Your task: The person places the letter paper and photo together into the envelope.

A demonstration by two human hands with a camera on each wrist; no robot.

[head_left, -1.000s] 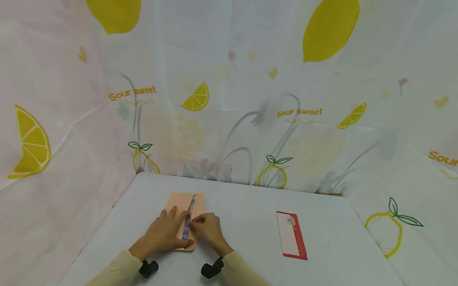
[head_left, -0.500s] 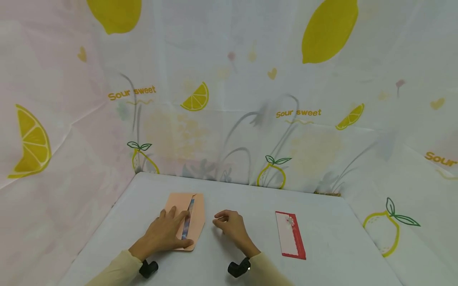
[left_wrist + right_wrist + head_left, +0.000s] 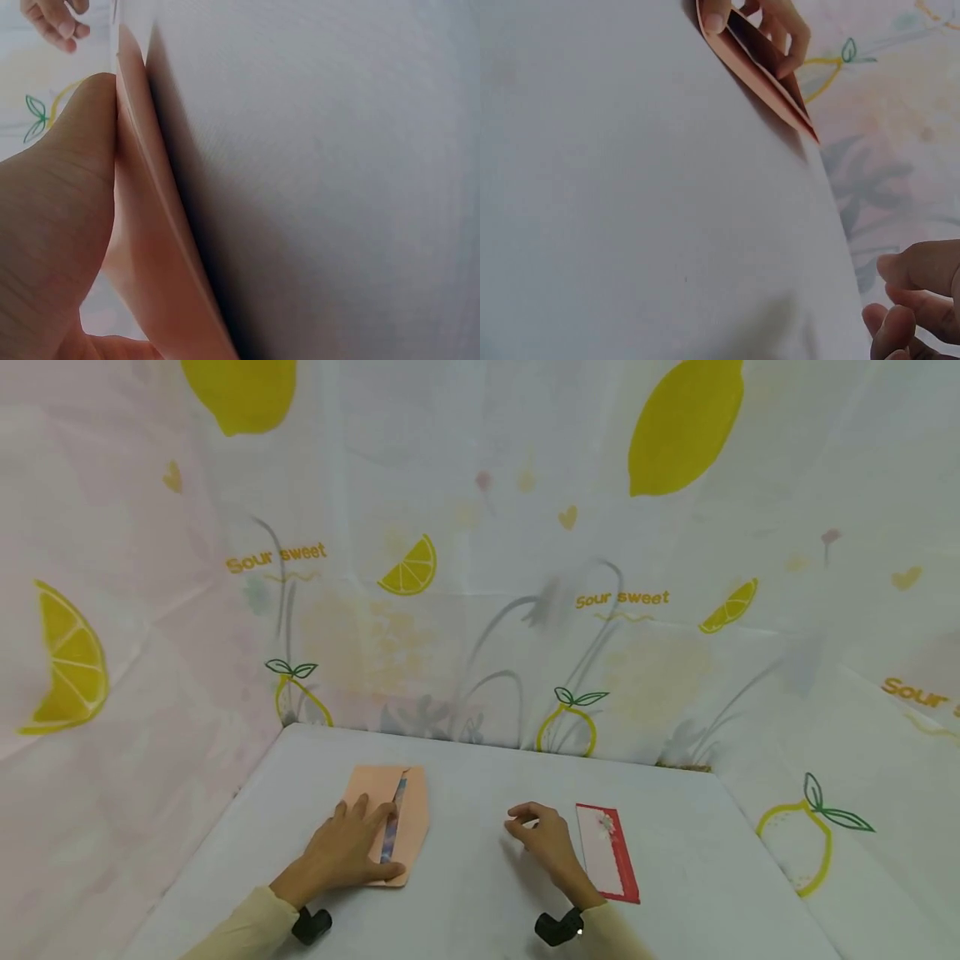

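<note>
A peach envelope (image 3: 414, 806) lies on the grey table (image 3: 480, 902) at the near left, and a bluish patterned strip (image 3: 392, 835) shows in its slit. My left hand (image 3: 360, 835) rests flat on it with straight fingers, the thumb at its near edge. In the left wrist view the thumb (image 3: 60, 210) lies against the slightly lifted envelope (image 3: 154, 247). My right hand (image 3: 532, 827) hovers with loosely curled fingers and holds nothing, just left of a red-edged white card (image 3: 609, 860). The right wrist view shows those fingertips (image 3: 915, 300) and, further off, the envelope (image 3: 769, 79).
A lemon-print cloth (image 3: 480, 568) hangs as a backdrop behind the table and drapes down both sides. The table's far edge (image 3: 487, 747) meets the cloth. Bare table surface lies between envelope and card.
My right hand has left the envelope and moved right across the table to beside the red-edged card. The left hand and envelope have stayed put.
</note>
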